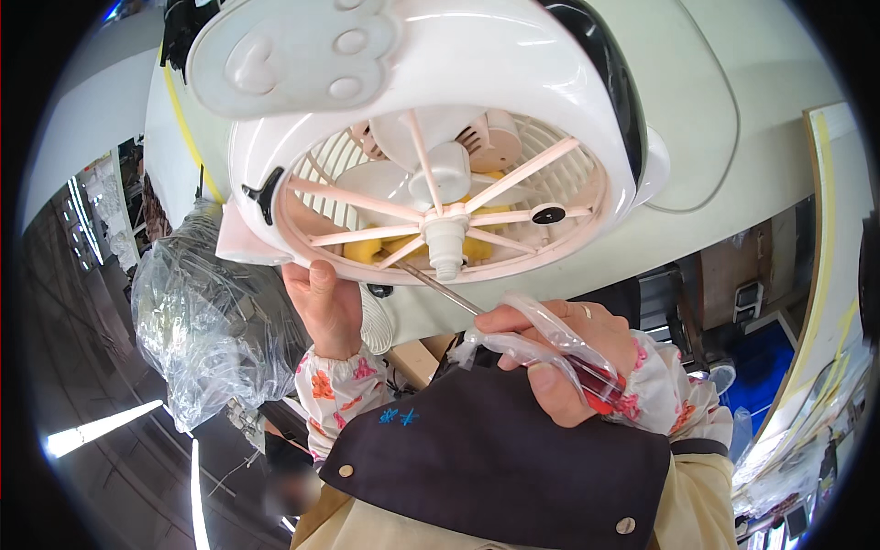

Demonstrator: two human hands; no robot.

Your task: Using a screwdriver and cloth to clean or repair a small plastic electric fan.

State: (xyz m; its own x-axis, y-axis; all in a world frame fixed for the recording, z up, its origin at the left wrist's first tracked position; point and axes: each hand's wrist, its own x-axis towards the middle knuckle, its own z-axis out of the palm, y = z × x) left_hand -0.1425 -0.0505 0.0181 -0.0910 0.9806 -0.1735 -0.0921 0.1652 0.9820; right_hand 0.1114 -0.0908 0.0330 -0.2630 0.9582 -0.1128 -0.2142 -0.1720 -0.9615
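Note:
A white, cat-like fan housing [449, 78] with a pink spoked grille [376, 234] is tilted toward me. Fan blades [371, 183] and something yellow [362, 250] show behind the spokes. My left hand [327, 307] grips the housing's lower left edge, thumb in front, the other fingers partly hidden. In my right hand [559, 353] is a screwdriver [449, 295] with a red handle, knotted clear plastic wrapped about hand and handle. Its shaft points up and left, and the tip passes among the lower spokes; what it touches there is hidden.
The fan rests over a pale table [761, 110], where a thin grey cord [736, 128] curves at the right. A large clear plastic bag [215, 312] hangs at the left. A board edged in yellow [834, 183] stands far right, near a blue panel [765, 371].

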